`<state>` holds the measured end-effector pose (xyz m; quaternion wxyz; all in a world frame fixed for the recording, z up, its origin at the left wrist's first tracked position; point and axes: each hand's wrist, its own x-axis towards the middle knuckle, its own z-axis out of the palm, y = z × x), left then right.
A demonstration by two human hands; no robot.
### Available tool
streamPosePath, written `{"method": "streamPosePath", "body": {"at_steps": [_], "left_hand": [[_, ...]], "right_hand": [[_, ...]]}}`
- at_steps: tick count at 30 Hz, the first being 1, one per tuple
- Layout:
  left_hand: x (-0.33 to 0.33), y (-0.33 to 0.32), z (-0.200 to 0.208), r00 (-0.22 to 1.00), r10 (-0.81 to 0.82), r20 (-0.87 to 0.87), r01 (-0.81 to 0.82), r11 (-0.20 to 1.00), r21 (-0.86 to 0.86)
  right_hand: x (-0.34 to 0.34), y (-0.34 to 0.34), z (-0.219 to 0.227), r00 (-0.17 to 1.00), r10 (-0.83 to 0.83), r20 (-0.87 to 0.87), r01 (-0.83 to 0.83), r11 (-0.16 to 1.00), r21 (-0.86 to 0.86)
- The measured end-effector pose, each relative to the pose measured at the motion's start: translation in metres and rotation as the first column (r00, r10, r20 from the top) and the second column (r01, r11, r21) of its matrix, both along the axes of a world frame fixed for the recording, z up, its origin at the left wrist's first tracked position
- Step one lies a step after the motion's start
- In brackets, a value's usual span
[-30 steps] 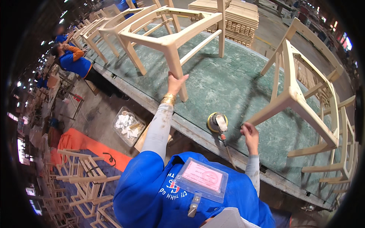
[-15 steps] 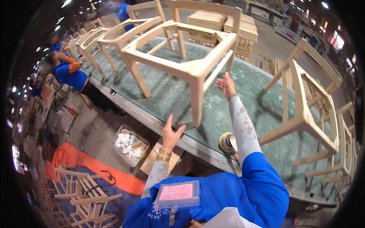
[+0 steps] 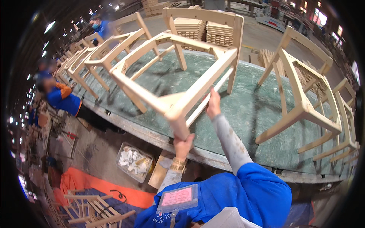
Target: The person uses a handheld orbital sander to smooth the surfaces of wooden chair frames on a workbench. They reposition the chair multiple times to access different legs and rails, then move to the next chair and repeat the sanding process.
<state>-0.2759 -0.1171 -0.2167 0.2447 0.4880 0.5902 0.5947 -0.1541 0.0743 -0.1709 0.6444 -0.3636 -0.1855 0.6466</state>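
Observation:
A bare wooden chair frame without a seat panel stands in front of me on a long green-topped table. My left hand is wrapped round the lower part of its near front leg, at the table's edge. Further up, my right hand grips the pale side stretcher between the front and back legs; its fingers are partly hidden behind the rail. Corner blocks brace the chair's seat frame inside.
More chair frames line the table to the left, and another stands at right. Below the edge are a plastic bin of white scraps, an orange sheet and piled wooden frames. A worker in blue stands at left.
Both hands were apart from the chair and open. Now the left has closed on the front leg and the right on the side stretcher. The near leg has shifted toward me.

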Motion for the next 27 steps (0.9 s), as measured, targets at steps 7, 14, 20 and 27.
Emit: {"method": "streamPosePath", "body": {"at_steps": [7,14,20,27], "left_hand": [[-0.028,-0.043,-0.013,0.971,-0.09,0.222,0.035,0.97,0.241],[-0.052,-0.044,0.077,0.952,-0.013,0.305,-0.07,0.963,0.262],[-0.151,-0.024,0.187,0.932,0.098,0.349,-0.123,0.991,0.05],[-0.19,-0.005,0.178,0.945,0.302,-0.129,-0.279,0.945,0.171]], "right_hand": [[0.06,-0.048,0.023,0.903,0.066,-0.424,-0.055,0.998,0.039],[0.074,-0.015,0.068,0.897,0.089,-0.432,-0.003,0.98,0.197],[0.032,-0.051,0.148,0.939,0.271,-0.211,-0.117,0.829,0.547],[-0.007,0.014,0.175,0.964,0.197,-0.177,-0.056,0.804,0.591]]}}
